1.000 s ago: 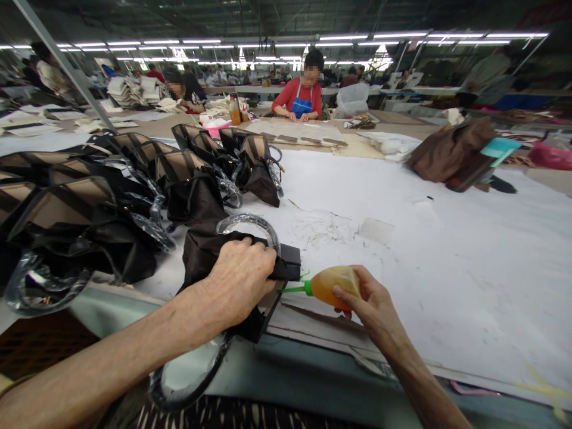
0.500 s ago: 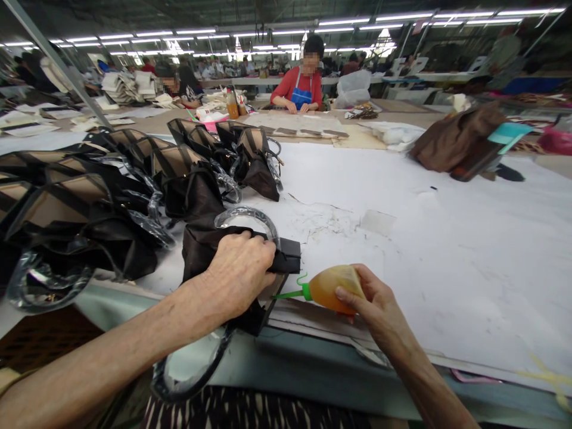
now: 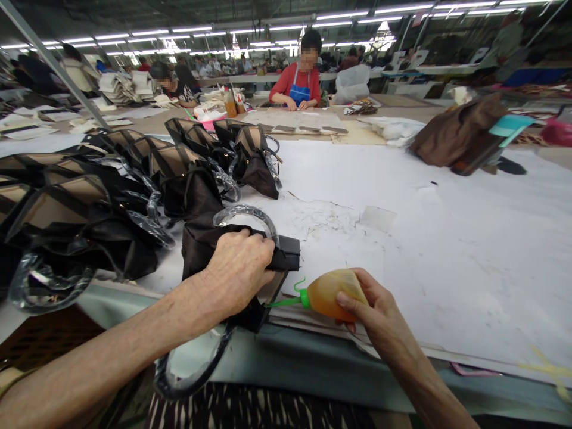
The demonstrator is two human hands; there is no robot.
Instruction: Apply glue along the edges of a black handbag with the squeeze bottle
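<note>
My left hand (image 3: 243,268) is closed on the edge of a black handbag (image 3: 199,244), which lies at the table's front edge. One plastic-wrapped handle (image 3: 248,213) loops up behind that hand, and another hangs below the table edge. In my right hand (image 3: 370,304) is a glue bottle (image 3: 333,292) of soft, see-through plastic with amber liquid inside. It lies on its side, its green nozzle pointing left into the bag's opening. The nozzle tip is at the bag's inner edge; whether it touches I cannot tell. My left fingertips are partly hidden.
Several black and beige handbags (image 3: 71,208) crowd the left side. White paper (image 3: 424,256) covers the table. A brown bag (image 3: 456,134) stands at the back right. Across the table sits a person in red (image 3: 297,83), near an amber bottle (image 3: 229,102).
The glue bottle's nozzle has moved slightly left and down along the bag's opening, with my right hand following. My left hand holds its place on the handbag.
</note>
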